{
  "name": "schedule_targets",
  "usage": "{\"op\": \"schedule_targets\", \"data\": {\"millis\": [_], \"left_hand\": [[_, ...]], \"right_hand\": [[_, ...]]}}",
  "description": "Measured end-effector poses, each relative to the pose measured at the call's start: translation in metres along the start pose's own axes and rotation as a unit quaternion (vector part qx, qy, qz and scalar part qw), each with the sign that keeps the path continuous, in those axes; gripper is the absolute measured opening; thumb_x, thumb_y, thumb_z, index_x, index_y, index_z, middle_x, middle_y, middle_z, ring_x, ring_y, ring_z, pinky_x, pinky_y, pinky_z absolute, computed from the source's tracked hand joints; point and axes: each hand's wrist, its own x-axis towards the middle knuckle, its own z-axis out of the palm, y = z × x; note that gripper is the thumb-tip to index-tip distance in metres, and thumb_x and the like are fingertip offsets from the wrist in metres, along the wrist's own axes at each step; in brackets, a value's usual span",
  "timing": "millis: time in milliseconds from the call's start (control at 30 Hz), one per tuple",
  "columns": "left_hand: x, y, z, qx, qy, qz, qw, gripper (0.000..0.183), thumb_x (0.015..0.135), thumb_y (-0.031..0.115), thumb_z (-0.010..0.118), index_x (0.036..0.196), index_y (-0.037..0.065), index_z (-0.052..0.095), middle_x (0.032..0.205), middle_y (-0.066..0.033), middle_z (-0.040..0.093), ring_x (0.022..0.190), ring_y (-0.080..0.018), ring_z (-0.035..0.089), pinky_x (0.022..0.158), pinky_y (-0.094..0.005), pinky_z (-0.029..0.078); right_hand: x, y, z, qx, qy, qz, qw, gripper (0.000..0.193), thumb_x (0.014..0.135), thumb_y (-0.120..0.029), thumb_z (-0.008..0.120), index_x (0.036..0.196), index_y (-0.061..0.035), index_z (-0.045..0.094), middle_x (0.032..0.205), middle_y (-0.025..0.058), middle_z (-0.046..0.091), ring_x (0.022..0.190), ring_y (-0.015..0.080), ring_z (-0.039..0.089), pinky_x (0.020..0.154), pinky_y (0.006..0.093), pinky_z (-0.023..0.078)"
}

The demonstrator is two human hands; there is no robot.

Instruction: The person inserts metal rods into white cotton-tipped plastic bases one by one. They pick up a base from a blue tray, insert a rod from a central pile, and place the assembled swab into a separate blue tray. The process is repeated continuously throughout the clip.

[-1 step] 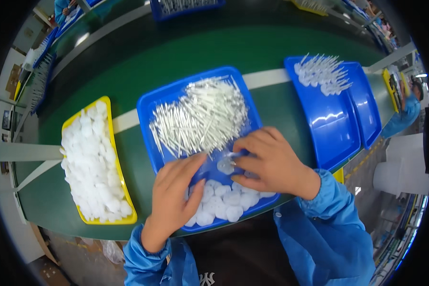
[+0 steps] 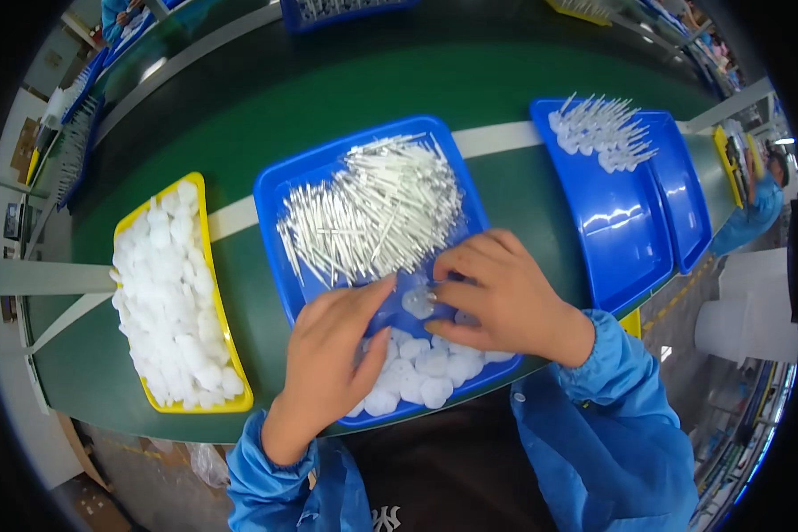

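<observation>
Here, we look down at a green surface (image 2: 514, 199) where two bare hands in blue sleeves work over a blue tray (image 2: 310, 164). The left hand (image 2: 332, 341) is at the tray's near left, palm down, its thumb spread away from the fingers; we see nothing gripped between them. The right hand (image 2: 510, 301) curls in from the other side, its fingertips at a translucent round piece (image 2: 418, 302) near the middle of the tray. We cannot tell whether they pinch that piece or only touch it. Beyond the hands, thin silvery rods (image 2: 372, 213) lie heaped in the tray's far part; white discs (image 2: 417, 368) cover its near end, partly hidden by the hands. To our left, a yellow tray (image 2: 227, 332) is filled with white rounded pieces (image 2: 164, 293). To our right, another blue tray (image 2: 616, 239) holds a cluster of disc-and-rod pieces (image 2: 603, 133) at its far end, rods pointing up at a slant.
</observation>
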Motion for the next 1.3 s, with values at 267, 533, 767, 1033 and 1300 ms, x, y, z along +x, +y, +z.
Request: {"op": "schedule_targets", "data": {"millis": [267, 533, 767, 1033, 1300], "left_hand": [[0.003, 0.002, 0.007, 0.025, -0.027, 0.016, 0.999, 0.046, 0.090, -0.001, 0.079, 0.136, 0.004, 0.076, 0.106, -0.0074, 0.080, 0.082, -0.0269, 0.072, 0.082, -0.0398, 0.059], [0.030, 0.005, 0.001, 0.006, -0.036, -0.024, 0.999, 0.038, 0.090, -0.002, 0.079, 0.127, 0.007, 0.080, 0.102, -0.0089, 0.079, 0.085, -0.0254, 0.075, 0.077, -0.0378, 0.060], [0.022, -0.008, 0.000, -0.022, -0.002, -0.006, 1.000, 0.030, 0.092, -0.005, 0.077, 0.121, 0.003, 0.081, 0.102, -0.0113, 0.080, 0.086, -0.0265, 0.074, 0.081, -0.0378, 0.060], [0.010, -0.010, 0.003, -0.021, 0.029, 0.049, 0.998, 0.022, 0.094, -0.006, 0.074, 0.112, 0.000, 0.084, 0.089, -0.0119, 0.081, 0.079, -0.0266, 0.077, 0.074, -0.0358, 0.058], [0.001, -0.022, 0.002, -0.027, 0.086, 0.008, 0.996, 0.023, 0.091, -0.005, 0.076, 0.112, 0.001, 0.084, 0.081, -0.0083, 0.081, 0.073, -0.0263, 0.074, 0.072, -0.0364, 0.057]], "right_hand": [[-0.005, -0.001, 0.012, -0.018, 0.034, 0.007, 0.999, 0.021, 0.081, -0.015, 0.084, 0.102, -0.0174, 0.078, 0.109, -0.0005, 0.071, 0.108, 0.0227, 0.067, 0.101, 0.0444, 0.049], [-0.001, 0.012, 0.005, 0.047, -0.020, -0.083, 0.995, 0.020, 0.088, -0.019, 0.083, 0.108, -0.0197, 0.080, 0.115, -0.0016, 0.072, 0.114, 0.0229, 0.067, 0.109, 0.0440, 0.047], [-0.001, 0.026, -0.009, 0.045, 0.031, -0.083, 0.995, 0.011, 0.089, -0.019, 0.081, 0.099, -0.0172, 0.078, 0.101, 0.0007, 0.074, 0.104, 0.0235, 0.070, 0.099, 0.0430, 0.050], [-0.096, 0.136, -0.092, -0.118, 0.284, 0.384, 0.871, 0.015, 0.093, -0.018, 0.081, 0.104, -0.0082, 0.079, 0.103, 0.0089, 0.083, 0.080, 0.0266, 0.078, 0.074, 0.0404, 0.063], [-0.106, 0.135, -0.081, -0.170, 0.204, 0.367, 0.891, 0.017, 0.097, -0.021, 0.077, 0.109, -0.0097, 0.081, 0.106, 0.0088, 0.083, 0.090, 0.0304, 0.079, 0.081, 0.0415, 0.063]]}}
